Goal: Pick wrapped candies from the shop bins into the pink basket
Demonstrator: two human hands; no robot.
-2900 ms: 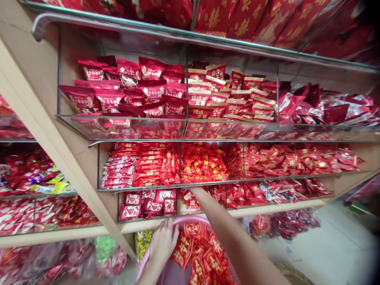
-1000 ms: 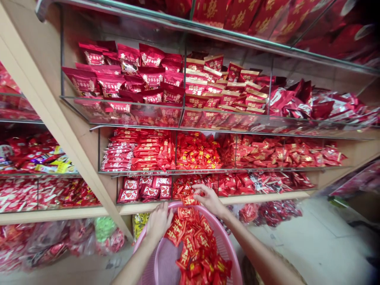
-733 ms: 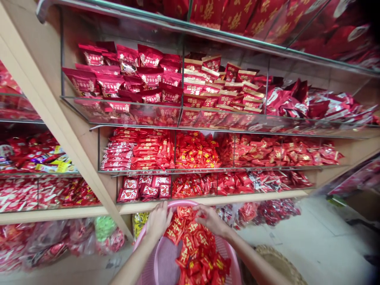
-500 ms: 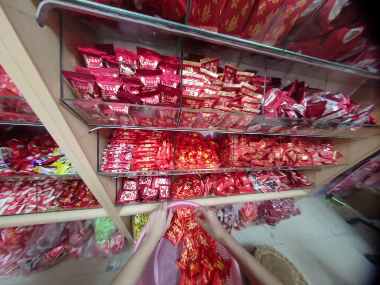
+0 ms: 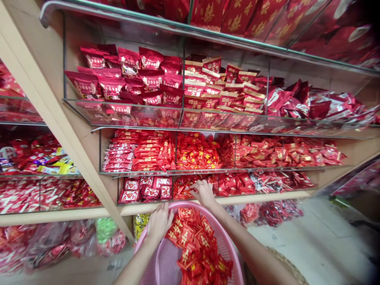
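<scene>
My left hand (image 5: 160, 222) is closed over the far left rim of a pink plastic basket (image 5: 230, 233). Inside the basket lies a heap of small red wrapped candies (image 5: 197, 245) with gold lettering, mostly toward the right side. Reaching past the far rim, my right hand (image 5: 204, 193) hovers at the front of a bottom-shelf bin of small red candies (image 5: 183, 187). Its fingers are bent, with a gap between thumb and forefinger, and nothing clearly shows between them.
Glass-fronted shelves (image 5: 166, 172) hold red candy packets in divided bins. White-and-red heart packets (image 5: 130, 190) fill the bin on the left. Bagged candies (image 5: 267, 211) lie on the floor below. A woven basket (image 5: 285, 261) stands at lower right, partly behind my right arm.
My right hand has moved up and forward from the candies in the basket to the bottom-shelf bin. My left hand keeps its hold on the rim.
</scene>
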